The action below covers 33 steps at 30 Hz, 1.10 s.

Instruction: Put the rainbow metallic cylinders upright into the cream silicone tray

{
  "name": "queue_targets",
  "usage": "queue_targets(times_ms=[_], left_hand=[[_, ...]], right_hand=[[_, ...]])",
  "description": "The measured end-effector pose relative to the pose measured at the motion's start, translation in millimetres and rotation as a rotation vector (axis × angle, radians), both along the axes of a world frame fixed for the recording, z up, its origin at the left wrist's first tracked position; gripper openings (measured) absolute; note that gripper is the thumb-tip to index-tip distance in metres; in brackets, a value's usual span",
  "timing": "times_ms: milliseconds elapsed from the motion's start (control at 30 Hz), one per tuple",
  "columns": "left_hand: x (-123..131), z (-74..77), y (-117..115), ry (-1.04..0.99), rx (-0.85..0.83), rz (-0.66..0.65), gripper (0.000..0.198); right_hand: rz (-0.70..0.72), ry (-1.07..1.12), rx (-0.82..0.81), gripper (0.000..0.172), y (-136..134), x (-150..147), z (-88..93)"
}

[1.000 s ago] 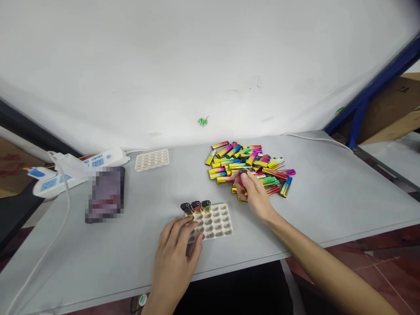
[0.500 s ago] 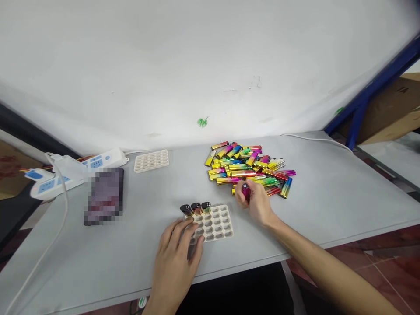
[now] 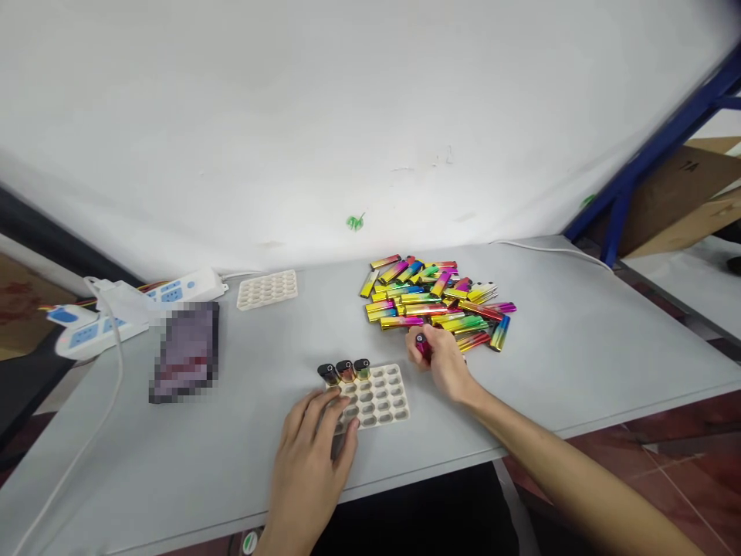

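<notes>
My right hand (image 3: 438,359) is closed around a magenta shiny tube (image 3: 423,347), whose dark end with a small ring faces me. It is just in front of a pile of shiny multicoloured tubes (image 3: 425,299) with flattened oval bodies; their exact kind is unclear. My left hand (image 3: 312,455) lies with fingers spread over the left part of a cream slotted tray (image 3: 399,391), hiding some of its slots. Three tubes, a dark one (image 3: 328,374), a reddish one (image 3: 346,371) and a greenish one (image 3: 362,369), stand upright along the tray's far edge.
A second cream tray (image 3: 267,290) lies near the wall. At the left are a white power strip (image 3: 191,287) with plugs and cable, and a blurred dark flat item (image 3: 185,351). A white cable (image 3: 544,246) runs along the back right. Blue frame (image 3: 619,216) and cardboard boxes stand right.
My right hand has moved slightly left and nearer to me, away from the pile, with the magenta tube in it. My left hand stays on the tray. The view has shifted a little.
</notes>
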<state>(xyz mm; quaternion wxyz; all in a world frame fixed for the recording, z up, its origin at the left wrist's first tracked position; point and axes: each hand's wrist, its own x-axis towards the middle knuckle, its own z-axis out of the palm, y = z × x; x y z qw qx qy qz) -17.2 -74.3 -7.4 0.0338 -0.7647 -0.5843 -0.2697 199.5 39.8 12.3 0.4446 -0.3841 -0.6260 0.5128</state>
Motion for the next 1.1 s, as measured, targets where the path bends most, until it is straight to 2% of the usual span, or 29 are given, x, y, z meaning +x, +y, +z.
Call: queue_targets(times_ms=[167,300,367,567,633,867,967,1100], left_hand=[[-1,-0.3,-1,0.000,0.008,-0.008,0.022],[-1,-0.3,-2,-0.006,0.020,-0.011,0.022],[-1,0.1,-2,-0.010,0.020,-0.010,0.022],[1,1.2,-1,-0.017,0.016,-0.014,0.021],[0,1.1,-1,-0.021,0.018,-0.017,0.021],[-1,0.7,-2,-0.026,0.024,-0.028,0.021],[-1,0.5,-2,-0.040,0.015,-0.027,0.021],[-1,0.4,-2,-0.050,-0.002,-0.020,0.022]], right_hand=[[0.042,-0.130,0.234,0.057,-4,-2,4.1],[0.030,-0.231,0.351,0.029,-5,-7,13.4],[0.015,-0.240,0.357,0.024,-4,-10,15.2],[0.079,-0.145,0.185,0.034,-4,-16,4.8],[0.097,-0.168,0.175,0.038,-5,-18,1.1],[0.118,-0.292,0.274,0.038,0,-21,-1.1],[0.121,-0.416,0.309,0.035,-1,-22,-3.1],[0.084,-0.526,0.435,0.039,-7,-19,-2.2]])
